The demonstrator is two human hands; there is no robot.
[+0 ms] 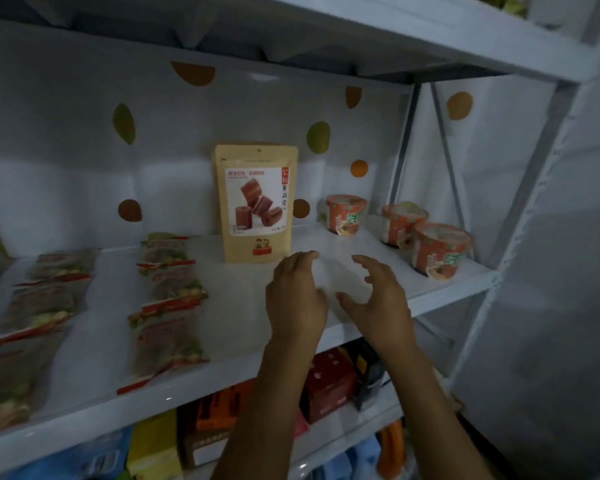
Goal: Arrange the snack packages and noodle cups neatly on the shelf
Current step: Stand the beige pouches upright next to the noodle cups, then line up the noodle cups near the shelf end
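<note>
A tan snack pouch (255, 202) with a picture of red rolls stands upright at the back of the white shelf (222, 372). Three red noodle cups sit to its right: one at the back (345, 213), one further right (400, 223), one nearest the front (439, 249). Two rows of flat clear snack packs lie on the left, one row (168, 299) near the middle and one (35, 306) at the far left. My left hand (295, 299) and my right hand (378, 299) hover over the bare shelf just in front of the pouch, fingers spread, holding nothing.
A higher shelf board (361, 26) overhangs the space. Metal uprights and diagonal braces (444, 150) stand at the right end. The shelf below holds red, orange, yellow and blue boxes (329, 386). The back wall carries coloured oval stickers.
</note>
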